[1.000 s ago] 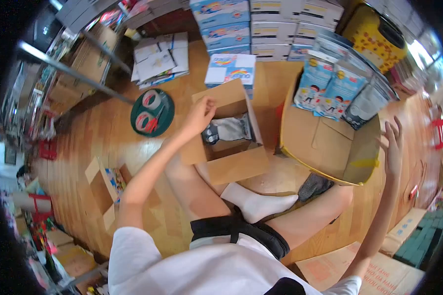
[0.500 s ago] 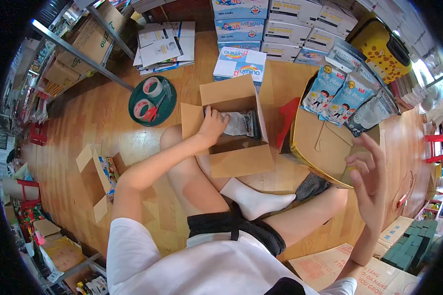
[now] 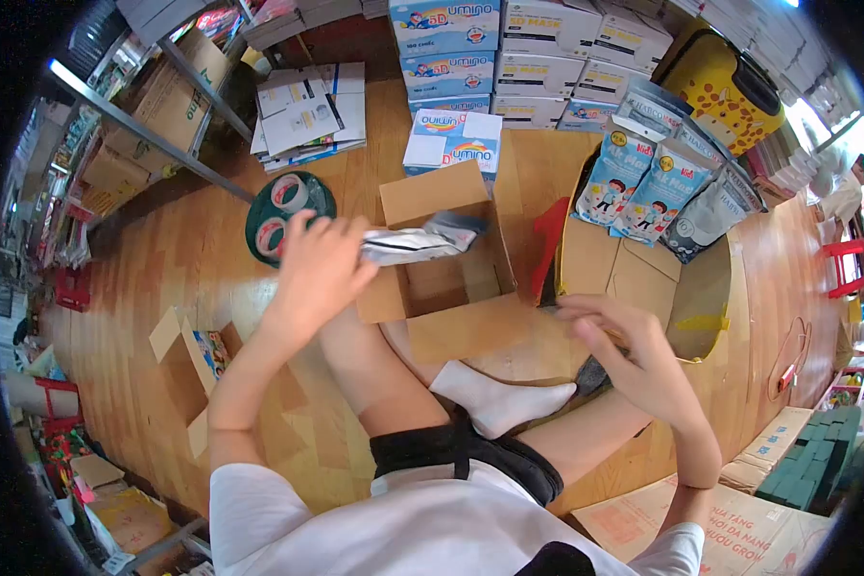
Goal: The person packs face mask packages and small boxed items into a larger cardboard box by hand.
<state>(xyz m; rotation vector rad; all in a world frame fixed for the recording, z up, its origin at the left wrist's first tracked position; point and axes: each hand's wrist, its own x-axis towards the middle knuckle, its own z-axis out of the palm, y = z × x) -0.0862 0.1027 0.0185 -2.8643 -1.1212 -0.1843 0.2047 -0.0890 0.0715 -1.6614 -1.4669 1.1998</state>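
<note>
My left hand [image 3: 319, 267] is closed around one end of a silver-grey pouch [image 3: 418, 244], probably like the grey mask packs nearby. The pouch lies nearly flat in the air above an open cardboard box [image 3: 451, 331], its dark end pointing right. Beneath it, the box floor [image 3: 446, 286] shows brown card. My right hand [image 3: 629, 348] holds nothing; its fingers are apart, between the small box and a larger yellow-edged carton [image 3: 643, 274]. Blue kids' mask packs [image 3: 616, 178] and a grey pack [image 3: 710, 223] stand in the carton's far end.
A green round tray [image 3: 328, 197] with tape rolls [image 3: 288, 192] sits beyond my left hand. A small open box [image 3: 187, 360] stands at the left. Mask boxes [image 3: 446, 72] are stacked ahead. My crossed legs [image 3: 379, 374] lie close to the cardboard box.
My left hand has lifted the pouch out of the cardboard box and moved left with it. My right hand has come down and left towards the box.
</note>
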